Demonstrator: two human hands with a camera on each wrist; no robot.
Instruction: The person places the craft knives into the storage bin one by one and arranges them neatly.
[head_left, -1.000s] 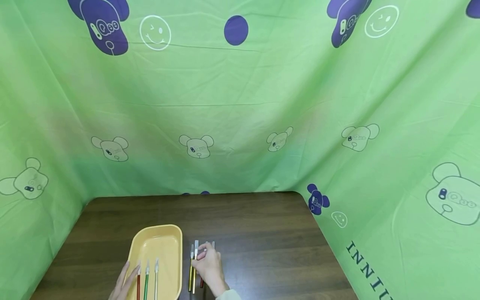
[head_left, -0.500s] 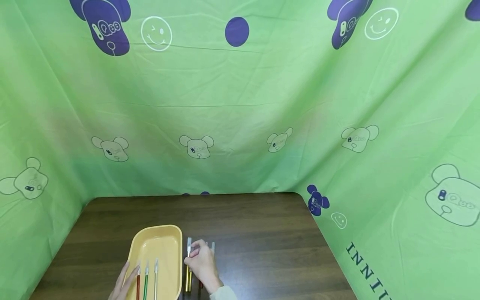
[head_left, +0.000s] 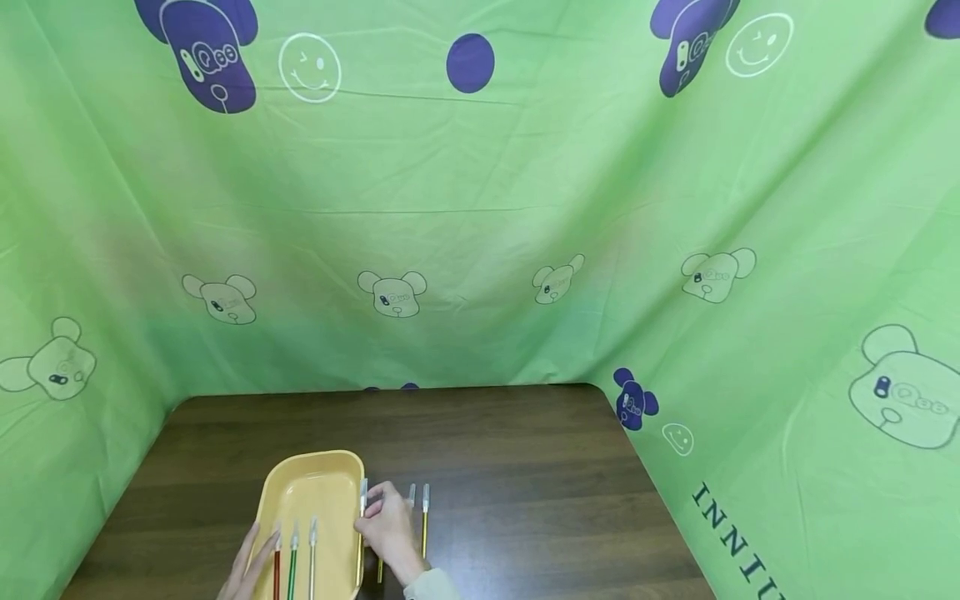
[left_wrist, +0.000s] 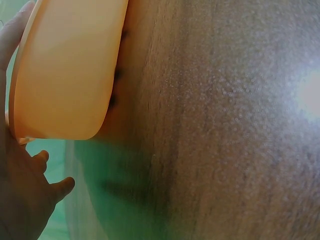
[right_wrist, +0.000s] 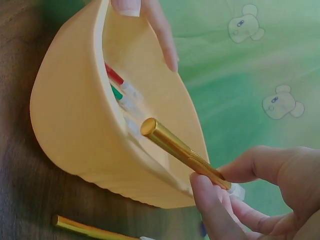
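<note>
Yellow tray (head_left: 330, 504) on the bench (head_left: 525, 500); inside, side by side: red tool (head_left: 277, 573), green tool (head_left: 292, 572), pale tool (head_left: 312, 567). Right hand (head_left: 390, 523) pinches a gold tool (right_wrist: 185, 155), thumb against fingers, at the tray's right rim; not yet laid in. Left hand (head_left: 243, 571): fingers apart, resting at the left rim. Left on bench: second gold tool (head_left: 380, 572), far gold tool (head_left: 424, 533), a clear cap (head_left: 412, 493) between, its body hidden. Roughly half done, I judge.

A green curtain (head_left: 465, 175) lines the brown table (head_left: 517, 467) far, left and right — bears (head_left: 397, 297), smileys (head_left: 310, 67) and dark lettering (head_left: 733, 544) printed on it.
</note>
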